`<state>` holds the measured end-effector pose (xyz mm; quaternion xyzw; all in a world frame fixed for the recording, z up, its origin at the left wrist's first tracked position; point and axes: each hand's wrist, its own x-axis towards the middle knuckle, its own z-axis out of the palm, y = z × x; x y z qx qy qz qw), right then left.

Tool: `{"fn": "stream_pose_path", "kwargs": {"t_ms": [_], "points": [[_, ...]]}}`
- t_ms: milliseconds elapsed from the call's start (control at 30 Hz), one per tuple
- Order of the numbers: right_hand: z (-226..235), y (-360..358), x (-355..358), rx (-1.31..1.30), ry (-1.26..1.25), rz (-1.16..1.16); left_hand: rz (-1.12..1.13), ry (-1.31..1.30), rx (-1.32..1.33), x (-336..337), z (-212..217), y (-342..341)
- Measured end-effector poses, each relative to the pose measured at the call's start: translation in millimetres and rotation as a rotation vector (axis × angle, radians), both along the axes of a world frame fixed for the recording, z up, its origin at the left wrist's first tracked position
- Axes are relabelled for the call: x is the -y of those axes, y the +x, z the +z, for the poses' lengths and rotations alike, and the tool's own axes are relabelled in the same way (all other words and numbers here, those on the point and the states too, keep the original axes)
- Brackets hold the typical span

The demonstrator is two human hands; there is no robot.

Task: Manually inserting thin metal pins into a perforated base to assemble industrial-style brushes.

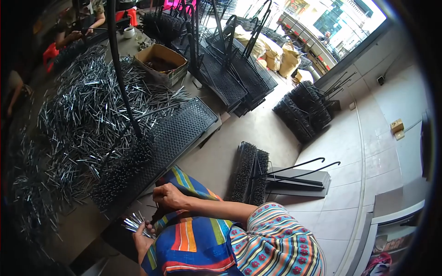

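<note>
My left hand (143, 237), low in the view, is closed around a bundle of thin metal rods (133, 221), whose shiny ends fan out past the fingers. Just above and to the right, my right hand (170, 196) is held with its fingers curled in. Whatever it may pinch is hidden. Both hands are by the near edge of a long black perforated plate (184, 122). Many black rods (122, 172) stand packed in its near left part. A dark upright bar (120, 69) rises above that plate.
A big heap of loose metal rods (87, 110) covers the table to the left. Behind it sit an open cardboard box (168, 76) and stacked black perforated plates (239, 76). Black bristled pieces (248, 172) stand on the floor at right. Another person's hand (76, 35) shows far left.
</note>
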<state>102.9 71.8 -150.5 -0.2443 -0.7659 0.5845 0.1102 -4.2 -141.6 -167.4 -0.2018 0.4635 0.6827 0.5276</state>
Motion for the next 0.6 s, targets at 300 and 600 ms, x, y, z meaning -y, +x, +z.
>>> {"fn": "stream_pose_path", "kwargs": {"t_ms": [300, 600], "points": [[2, -6, 19, -0.021, -0.166, 0.075, 0.676, -0.085, -0.42, 180, -19, -142], [-8, 3, 23, -0.031, -0.198, 0.054, 0.62, 0.003, -0.349, 162, -33, -153]]}}
